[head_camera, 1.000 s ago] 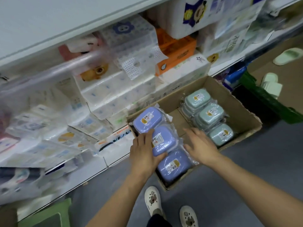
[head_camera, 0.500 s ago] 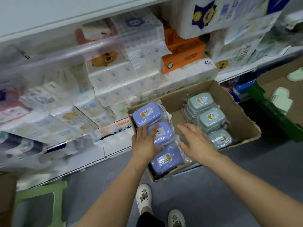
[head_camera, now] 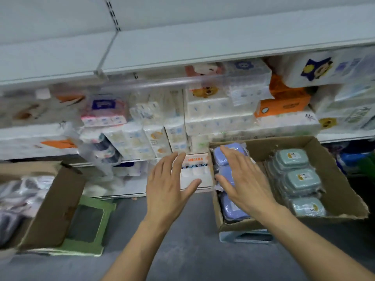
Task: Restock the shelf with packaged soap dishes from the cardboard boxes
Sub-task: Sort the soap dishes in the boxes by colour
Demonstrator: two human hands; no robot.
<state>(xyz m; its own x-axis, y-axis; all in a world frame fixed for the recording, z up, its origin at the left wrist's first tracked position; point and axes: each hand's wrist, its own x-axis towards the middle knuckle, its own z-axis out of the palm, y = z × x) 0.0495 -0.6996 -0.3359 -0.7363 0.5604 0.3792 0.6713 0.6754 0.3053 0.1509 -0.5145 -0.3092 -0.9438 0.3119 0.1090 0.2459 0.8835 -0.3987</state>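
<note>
A cardboard box (head_camera: 336,191) stands on the floor at the right. It holds a row of blue packaged soap dishes (head_camera: 233,207) on its left side and a row of teal packaged soap dishes (head_camera: 300,179) on its right side. My right hand (head_camera: 243,179) is spread flat over the blue row with straight fingers and holds nothing. My left hand (head_camera: 168,185) hovers open to the left of the box, over the floor, with empty fingers. A bare white shelf board (head_camera: 203,47) runs across the top.
Below the bare board, tissue and paper packs (head_camera: 213,110) crowd the shelves. A second cardboard box (head_camera: 54,203) with wrapped goods stands at the left, beside a green stool (head_camera: 89,226). A pale stool (head_camera: 245,237) sits under the soap dish box.
The view has swung left and up. My left hand has come off the blue soap dishes and moved left, out of the box. My right hand now lies over the blue row.
</note>
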